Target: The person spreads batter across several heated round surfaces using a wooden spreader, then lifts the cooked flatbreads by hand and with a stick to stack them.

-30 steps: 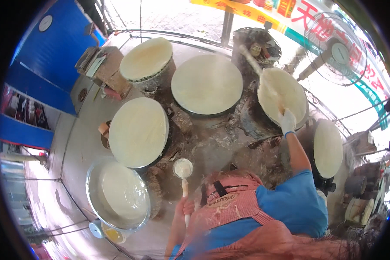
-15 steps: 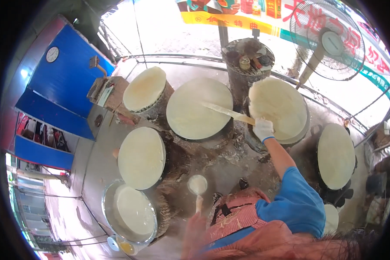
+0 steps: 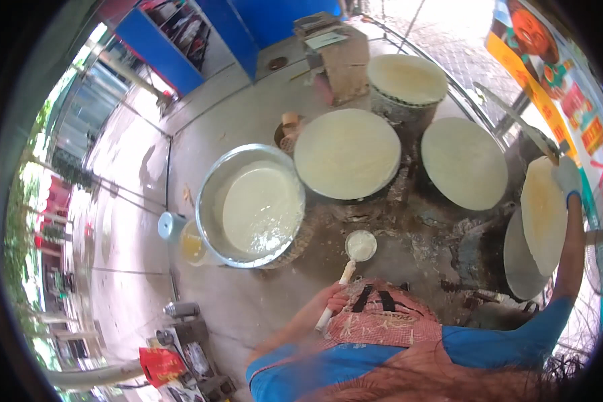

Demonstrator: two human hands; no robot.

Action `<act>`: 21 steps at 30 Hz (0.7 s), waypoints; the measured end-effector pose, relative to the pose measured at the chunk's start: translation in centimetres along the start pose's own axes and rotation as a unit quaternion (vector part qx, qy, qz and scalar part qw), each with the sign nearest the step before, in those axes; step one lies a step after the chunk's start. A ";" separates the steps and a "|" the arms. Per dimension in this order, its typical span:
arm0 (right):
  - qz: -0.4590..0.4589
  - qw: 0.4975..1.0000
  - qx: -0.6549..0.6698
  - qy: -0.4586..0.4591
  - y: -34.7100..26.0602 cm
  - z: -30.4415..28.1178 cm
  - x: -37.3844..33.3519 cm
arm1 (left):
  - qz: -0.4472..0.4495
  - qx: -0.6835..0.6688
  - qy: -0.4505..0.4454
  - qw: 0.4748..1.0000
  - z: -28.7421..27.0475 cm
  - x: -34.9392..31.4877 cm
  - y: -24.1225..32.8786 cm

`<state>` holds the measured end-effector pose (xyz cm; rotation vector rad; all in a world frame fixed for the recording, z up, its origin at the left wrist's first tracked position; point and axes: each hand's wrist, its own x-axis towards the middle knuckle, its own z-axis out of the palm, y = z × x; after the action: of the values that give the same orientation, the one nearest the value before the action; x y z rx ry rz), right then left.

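Observation:
In my left hand (image 3: 328,301) is the pale handle of a ladle (image 3: 362,246), whose round bowl holds white batter. It hangs in front of my checked apron, beside the large metal basin of batter (image 3: 204,221). My right hand (image 3: 567,175), in a white glove, grips a long flat wooden spreader (image 3: 534,137) at the far right. Just below that hand, a thin browned flatbread (image 3: 544,214) partly covers a round griddle (image 3: 520,258); bare grey metal shows along its near-left side. Whether the glove also touches the flatbread, I cannot tell.
More round griddles carry pale batter sheets: a near one (image 3: 347,154), a right one (image 3: 463,164) and a far one (image 3: 407,78). Cardboard boxes (image 3: 342,60) stand at the back. A yellow-filled container (image 3: 193,244) and a blue-white roll (image 3: 171,226) flank the basin.
My view has swung left, toward the batter basin. The spreader has left the middle griddle with my right hand. The right-hand flatbread has shifted, exposing griddle metal. My left hand still holds the ladle.

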<state>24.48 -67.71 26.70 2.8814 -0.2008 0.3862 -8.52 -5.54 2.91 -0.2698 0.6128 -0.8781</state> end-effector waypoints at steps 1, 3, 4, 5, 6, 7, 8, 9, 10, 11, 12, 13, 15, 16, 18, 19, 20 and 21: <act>0.020 0.999 0.014 -0.033 -3.4 -2.0 2.6 | 0.005 0.001 -0.005 1.000 -0.6 -1.0 0.4; -0.012 0.996 -0.005 -0.083 -10.3 -4.0 7.8 | 0.033 0.003 -0.013 0.999 -2.2 -3.3 0.4; -0.043 0.998 0.003 -0.056 -14.5 -5.3 8.8 | 0.033 0.004 -0.014 0.999 -2.7 -3.8 1.1; -0.023 0.995 0.018 -0.100 -15.0 -4.2 12.6 | 0.027 0.015 -0.012 0.999 -2.6 -3.8 1.2; -0.069 0.993 0.013 -0.094 -22.0 -7.5 12.0 | 0.056 0.020 0.000 0.998 -3.0 -5.3 1.0; -0.099 0.993 0.033 -0.053 -24.2 -7.8 13.2 | 0.073 0.035 0.032 0.996 -1.8 -5.3 0.6; -0.101 0.989 0.053 -0.096 -25.7 -8.5 14.4 | 0.090 0.051 0.066 0.992 -0.6 -5.3 0.1; -0.127 0.989 0.056 -0.058 -28.2 -8.3 16.8 | 0.148 0.075 0.128 0.978 0.2 -6.0 -0.5; -0.126 0.988 0.070 -0.054 -30.5 -9.6 17.9 | 0.146 0.069 0.113 0.980 0.2 -5.9 -0.1; -0.116 0.981 0.140 -0.066 -34.4 -13.0 17.3 | 0.158 0.044 0.096 0.982 -0.2 -6.4 -0.4; -0.096 0.972 0.206 -0.052 -34.1 -13.1 19.2 | 0.147 0.027 0.075 0.986 -0.5 -5.8 0.0; -0.067 0.957 0.278 -0.052 -34.7 -13.7 20.3 | 0.149 0.008 0.064 0.987 -0.7 -5.6 0.2; -0.003 0.903 0.427 -0.054 -34.3 -11.8 25.1 | 0.161 -0.021 0.047 0.986 -0.7 -4.8 1.0; -0.002 0.900 0.433 -0.051 -34.0 -10.1 26.0 | 0.173 -0.034 0.044 0.983 -0.5 -4.4 1.3; 0.051 0.794 0.606 0.003 -32.7 -6.0 28.1 | 0.193 -0.063 0.035 0.979 0.2 -3.3 1.8; -0.021 0.838 0.541 0.065 -30.1 -1.9 30.4 | 0.195 -0.067 0.031 0.978 0.8 -2.2 2.4; 0.077 0.702 0.707 0.034 -31.8 0.5 30.1 | 0.213 -0.082 0.026 0.973 1.4 -1.8 2.7; 0.110 0.653 0.748 0.042 -33.2 2.7 30.0 | 0.236 -0.094 0.019 0.967 1.9 -1.5 2.9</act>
<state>59.28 -39.46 25.63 4.4491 -0.3061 1.1936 -6.23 -2.62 3.64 -0.2634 0.7586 -0.3665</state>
